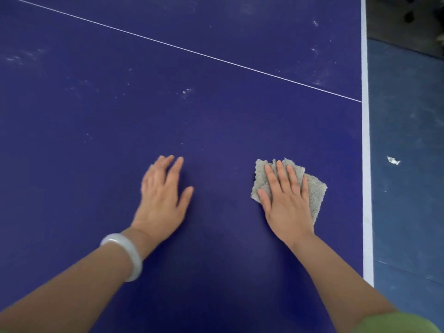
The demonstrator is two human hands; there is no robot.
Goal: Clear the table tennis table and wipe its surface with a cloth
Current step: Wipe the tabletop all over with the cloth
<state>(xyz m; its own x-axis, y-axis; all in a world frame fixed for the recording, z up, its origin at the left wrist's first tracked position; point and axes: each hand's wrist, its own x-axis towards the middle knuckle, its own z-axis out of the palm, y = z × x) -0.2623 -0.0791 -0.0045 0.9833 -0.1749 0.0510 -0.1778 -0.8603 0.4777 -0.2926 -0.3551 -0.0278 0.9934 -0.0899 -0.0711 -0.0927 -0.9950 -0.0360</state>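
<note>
The dark blue table tennis table point(216, 111) fills most of the view, with a thin white line running across it and a white band along its right edge. A small folded grey cloth point(314, 191) lies on the surface near that edge. My right hand point(286, 200) presses flat on the cloth with straight fingers. My left hand point(163, 195) rests flat on the bare table to the left of the cloth, fingers spread, a pale bangle on its wrist. Pale dusty smudges point(186, 91) mark the surface farther away.
Beyond the table's right edge lies a blue-grey floor point(406, 188) with a small white scrap point(393, 160) on it. A dark area shows at the top right corner.
</note>
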